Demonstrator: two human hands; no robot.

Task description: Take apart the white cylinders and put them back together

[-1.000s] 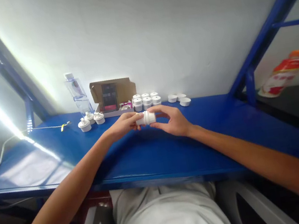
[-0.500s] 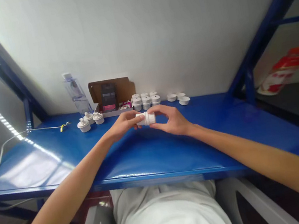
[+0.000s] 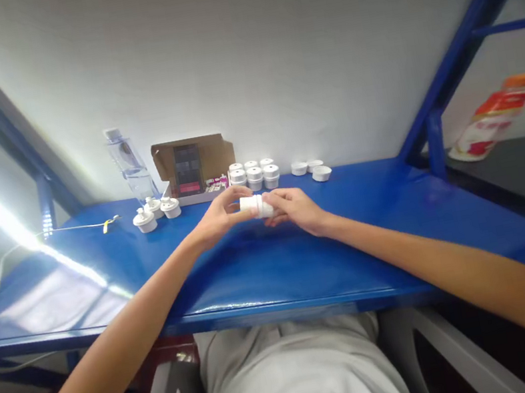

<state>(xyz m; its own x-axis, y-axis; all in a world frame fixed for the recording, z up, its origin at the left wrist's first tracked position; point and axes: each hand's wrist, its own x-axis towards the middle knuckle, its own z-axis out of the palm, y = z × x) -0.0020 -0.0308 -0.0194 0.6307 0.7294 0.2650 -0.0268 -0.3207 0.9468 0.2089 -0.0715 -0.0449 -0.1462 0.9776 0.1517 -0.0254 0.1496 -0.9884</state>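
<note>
Between my hands, a white cylindrical plastic fitting (image 3: 251, 206) with a raised ring lies sideways, just over the blue table (image 3: 275, 269). My left hand (image 3: 220, 219) has its thumb and fingers around the left end. My right hand (image 3: 294, 208) grips the opposite end, its fingers covering much of it. Directly behind stand several white round fittings (image 3: 254, 176), grouped in rows. Off to the left are three white fittings with knobbed tops (image 3: 145, 220). Three shallow white caps (image 3: 321, 174) sit to the right.
An open cardboard box (image 3: 224, 152) holding a dark item and small packets stands against the wall. Beside it is a clear water bottle (image 3: 133, 168). A white cable (image 3: 75, 226) crosses the left side. A red-and-white bottle (image 3: 493, 120) stands on a black surface at right.
My right hand has shifted its hold: its fingers, earlier spread at the fitting's end, now wrap more closely over it. The fitting stays in nearly the same place, and the view has shifted slightly.
</note>
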